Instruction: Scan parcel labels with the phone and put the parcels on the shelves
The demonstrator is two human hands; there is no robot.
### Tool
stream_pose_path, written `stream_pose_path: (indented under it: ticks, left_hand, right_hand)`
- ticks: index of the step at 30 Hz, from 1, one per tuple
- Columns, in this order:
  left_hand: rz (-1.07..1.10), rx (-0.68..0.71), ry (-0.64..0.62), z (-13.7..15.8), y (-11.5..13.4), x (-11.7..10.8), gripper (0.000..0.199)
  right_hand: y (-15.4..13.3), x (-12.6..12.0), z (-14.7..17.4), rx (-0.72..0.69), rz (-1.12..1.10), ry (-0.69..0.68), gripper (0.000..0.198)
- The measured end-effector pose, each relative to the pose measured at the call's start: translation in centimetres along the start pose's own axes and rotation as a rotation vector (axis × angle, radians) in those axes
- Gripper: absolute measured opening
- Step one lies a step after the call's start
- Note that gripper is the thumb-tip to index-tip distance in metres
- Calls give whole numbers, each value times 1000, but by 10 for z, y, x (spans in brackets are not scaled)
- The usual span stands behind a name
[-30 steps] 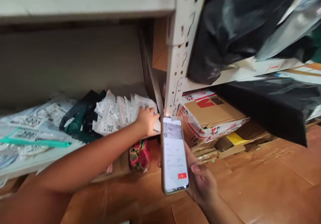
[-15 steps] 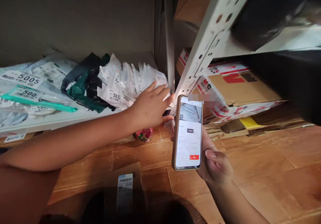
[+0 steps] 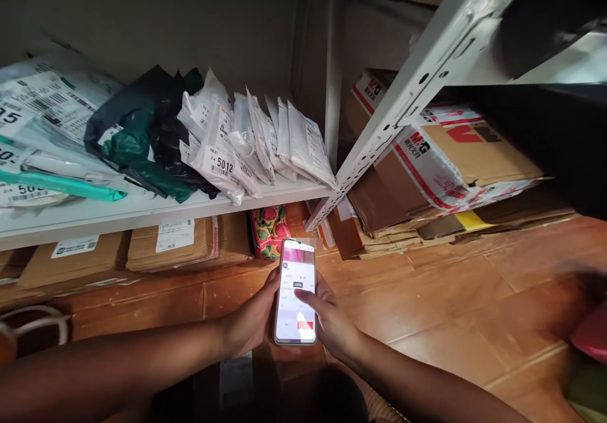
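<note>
A smartphone with a lit screen is held upright between both hands, low in front of me. My left hand closes around its left edge, with the fingers hidden behind it. My right hand grips the right edge, its thumb lying over the middle of the screen. Above the phone, white plastic mailer bags lean in a row at the shelf's right end. One labelled bag reads 5012. To their left lie dark green and black bags and flat labelled parcels.
The white shelf ends at a slanted perforated post. Cardboard boxes and a floral-patterned package stand beneath it. Right of the post, a taped carton rests on flattened cardboard. A blurred pink item is at the right edge.
My left hand has left the white bags and come down to the phone's left side. The phone has moved left and lower in view, and my right thumb is now over its screen.
</note>
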State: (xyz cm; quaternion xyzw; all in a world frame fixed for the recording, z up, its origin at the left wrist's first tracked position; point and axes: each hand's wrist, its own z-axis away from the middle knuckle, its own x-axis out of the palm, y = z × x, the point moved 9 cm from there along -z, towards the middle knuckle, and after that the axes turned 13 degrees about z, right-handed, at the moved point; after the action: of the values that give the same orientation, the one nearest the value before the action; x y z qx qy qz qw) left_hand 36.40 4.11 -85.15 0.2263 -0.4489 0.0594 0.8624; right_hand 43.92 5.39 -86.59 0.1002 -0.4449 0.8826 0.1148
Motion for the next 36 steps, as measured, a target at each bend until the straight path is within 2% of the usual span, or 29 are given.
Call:
stream_pose_path:
  ticks: [5,11,17,23,31,36]
  left_hand:
    - [-17,-139,-85,6,-22,-10,78]
    - [-16,-132,-76,3,-29,-19,82]
    - [-1,-77,2,10,-16,-26,82]
    - [-71,-26,60,12,-8,-35,91]
    - [-146,-2,69,10,-11,-40,86]
    - [-43,-48,-15,11,-10,-30,103]
  right_hand:
    - [15,-14,5,-37,128,166,34]
    - [19,-13,1,-67,193,199,35]
    - [9,-2,1,-128,145,56,24]
    - [-3,4,9,-226,332,-88,29]
    - [-5,10,12,-238,351,-212,41]
    - [-4,9,12,-221,306,-232,41]
